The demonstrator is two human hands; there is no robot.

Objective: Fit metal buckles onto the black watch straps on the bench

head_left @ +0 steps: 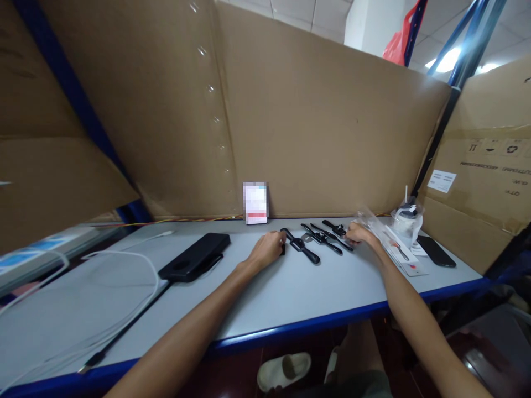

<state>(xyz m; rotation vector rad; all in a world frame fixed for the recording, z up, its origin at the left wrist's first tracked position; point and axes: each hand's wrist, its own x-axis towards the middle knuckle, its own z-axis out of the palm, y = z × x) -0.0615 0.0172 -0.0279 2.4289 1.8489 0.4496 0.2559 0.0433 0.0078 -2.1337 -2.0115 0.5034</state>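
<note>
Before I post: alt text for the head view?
A bare left hand and bare right hand flank black two-handled tools on a pale grey table; a flat black rectangular device lies left, clear plastic packaging right, brown cardboard behind.

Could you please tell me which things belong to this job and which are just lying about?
Likely job:
black handled tools, near the left hand and right hand

Likely lying about:
black flat device
dark phone
bagged white object
</note>
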